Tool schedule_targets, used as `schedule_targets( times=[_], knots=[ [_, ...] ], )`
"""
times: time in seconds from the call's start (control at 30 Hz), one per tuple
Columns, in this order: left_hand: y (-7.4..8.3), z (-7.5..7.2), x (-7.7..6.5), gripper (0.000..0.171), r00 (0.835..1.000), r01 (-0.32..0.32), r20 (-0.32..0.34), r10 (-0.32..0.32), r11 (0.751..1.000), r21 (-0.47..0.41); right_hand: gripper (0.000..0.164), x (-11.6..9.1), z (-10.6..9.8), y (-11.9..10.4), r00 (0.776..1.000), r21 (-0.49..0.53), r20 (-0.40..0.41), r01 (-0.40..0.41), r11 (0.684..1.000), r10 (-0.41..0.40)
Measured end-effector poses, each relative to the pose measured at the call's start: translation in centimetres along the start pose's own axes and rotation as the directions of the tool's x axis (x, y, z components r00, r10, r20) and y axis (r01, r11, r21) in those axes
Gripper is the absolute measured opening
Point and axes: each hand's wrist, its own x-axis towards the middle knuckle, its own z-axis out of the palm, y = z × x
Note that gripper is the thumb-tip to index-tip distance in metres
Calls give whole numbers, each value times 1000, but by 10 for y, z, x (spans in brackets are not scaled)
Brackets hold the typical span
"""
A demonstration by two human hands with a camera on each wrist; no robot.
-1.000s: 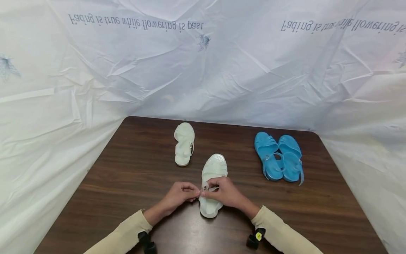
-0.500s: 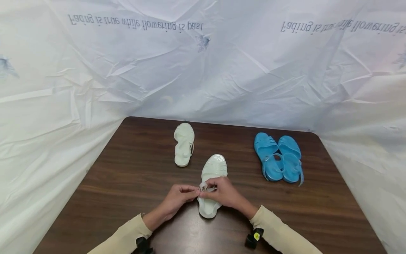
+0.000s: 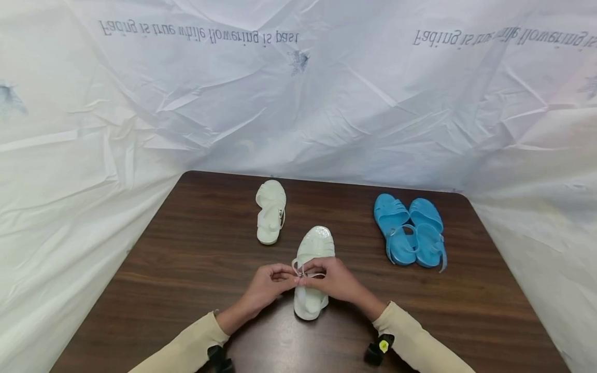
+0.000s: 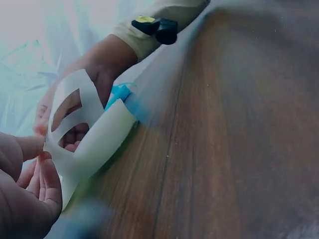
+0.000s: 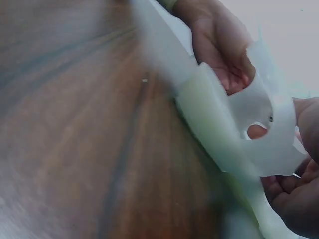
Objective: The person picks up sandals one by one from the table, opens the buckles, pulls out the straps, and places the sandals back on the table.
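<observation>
In the head view, a white sandal is set sole down on the counter, toe pointing away, between the left hand and the right hand. Its strap is pinched by the fingers of both hands, with the thumbs nearly meeting; by this placing, the ankle part seems to be brought within easy reach of both. The second white sandal is laid farther off to the left, and the blue sandals are grouped side by side at the far right, probably so that the hands are not crowded. The far edge lies well beyond the hands, and room is left on either side for the forearms.

In the left wrist view, the white band is seen standing above the sole, with openings through it; what is pressed between the left fingertips is mostly hidden.

In the right wrist view, the sole is rested along the wood, while the band is held from both sides. The right fingers' exact hold is partly covered.
</observation>
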Motion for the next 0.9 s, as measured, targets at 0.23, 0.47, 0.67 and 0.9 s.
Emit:
schedule_targets(
  times=[0.23, 0.47, 0.67, 0.9],
  knots=[
    [3, 6, 4, 18, 999, -51, 13, 50, 994, 100, 27, 3, -12, -6, 1000, -18, -5, 15, 1000, -15],
    [4, 9, 10, 16, 994, -102, 47, 96, 986, 134, 16, 7, -14, -13, 999, -59, -38, 37, 998, -39],
    [5, 9, 11, 12, 995, -100, 42, 95, 982, 158, 7, 6, -14, -10, 996, -83, -82, -24, 996, 18],
    [6, 8, 11, 11, 995, -103, 36, 98, 979, 174, 13, 4, -17, -3, 989, 38, -98, -111, 993, 114]
  ],
)
